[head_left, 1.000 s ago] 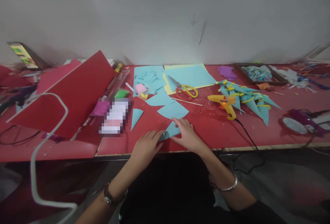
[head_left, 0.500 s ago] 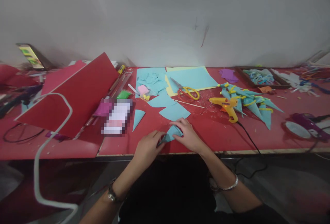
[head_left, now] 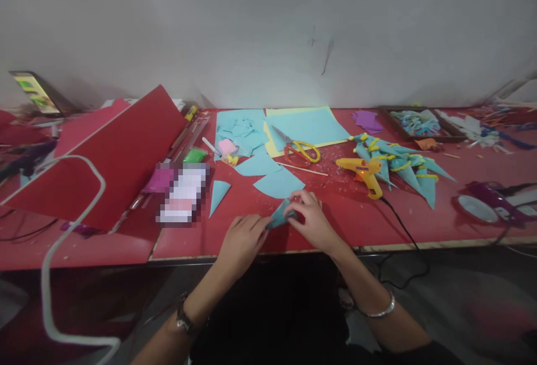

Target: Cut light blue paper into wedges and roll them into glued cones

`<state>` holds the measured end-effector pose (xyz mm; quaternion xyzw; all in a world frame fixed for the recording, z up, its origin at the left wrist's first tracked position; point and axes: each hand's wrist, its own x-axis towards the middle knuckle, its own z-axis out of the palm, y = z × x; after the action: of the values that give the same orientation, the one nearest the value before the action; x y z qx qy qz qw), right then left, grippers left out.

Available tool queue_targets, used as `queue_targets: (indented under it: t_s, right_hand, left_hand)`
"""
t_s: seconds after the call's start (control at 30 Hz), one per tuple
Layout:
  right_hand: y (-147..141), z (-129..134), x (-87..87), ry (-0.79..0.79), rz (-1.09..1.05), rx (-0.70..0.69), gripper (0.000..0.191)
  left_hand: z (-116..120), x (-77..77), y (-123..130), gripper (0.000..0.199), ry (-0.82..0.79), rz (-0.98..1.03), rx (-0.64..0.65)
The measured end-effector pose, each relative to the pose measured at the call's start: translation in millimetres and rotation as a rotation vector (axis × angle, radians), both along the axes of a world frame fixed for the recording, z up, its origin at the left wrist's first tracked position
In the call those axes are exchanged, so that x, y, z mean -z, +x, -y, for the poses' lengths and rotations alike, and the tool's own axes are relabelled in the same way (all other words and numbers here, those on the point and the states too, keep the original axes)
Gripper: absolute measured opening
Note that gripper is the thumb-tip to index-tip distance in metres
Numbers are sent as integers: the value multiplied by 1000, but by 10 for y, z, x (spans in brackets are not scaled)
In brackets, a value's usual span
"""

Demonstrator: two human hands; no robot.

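A light-blue paper piece, rolled into a narrow cone, is held between my hands near the table's front edge. My left hand pinches its pointed left end. The fingers of my right hand are closed on the wider right end, with the thumb at its opening. Just beyond lie two flat light-blue paper fan shapes, one overlapping the other. A finished-looking blue paper cone rests to the left, next to a blurred-out flat rectangular item.
A yellow glue gun with a black cord lies right, before several blue cones with yellow trim. Yellow-handled scissors rest by blue sheets. A red board leans at left; a white cable loops in front.
The blue paper has gone from a wider, looser curl to a tighter, narrower cone. Both hands stay on it. The view has shifted slightly to the right.
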<state>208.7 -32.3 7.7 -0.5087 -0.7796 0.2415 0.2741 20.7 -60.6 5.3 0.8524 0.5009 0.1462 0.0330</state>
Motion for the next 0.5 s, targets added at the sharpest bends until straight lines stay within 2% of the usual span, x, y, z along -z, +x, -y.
queue_targets:
  t_s: [0.1, 0.2, 0.33, 0.5]
  right_hand:
    - [35, -21, 15, 97, -84, -17, 17]
    - [64, -75, 39, 139, -156, -19, 17]
    - [109, -178, 86, 73, -255, -150, 21]
    - [159, -262, 175, 51, -220, -123, 26]
  left_hand:
    - [-9, -36, 20, 23, 152, -80, 61]
    - [-36, -99, 45, 31, 215, -132, 173]
    - [-117, -159, 50, 47, 202, -159, 236]
    - [-220, -130, 25, 55, 72, -167, 301]
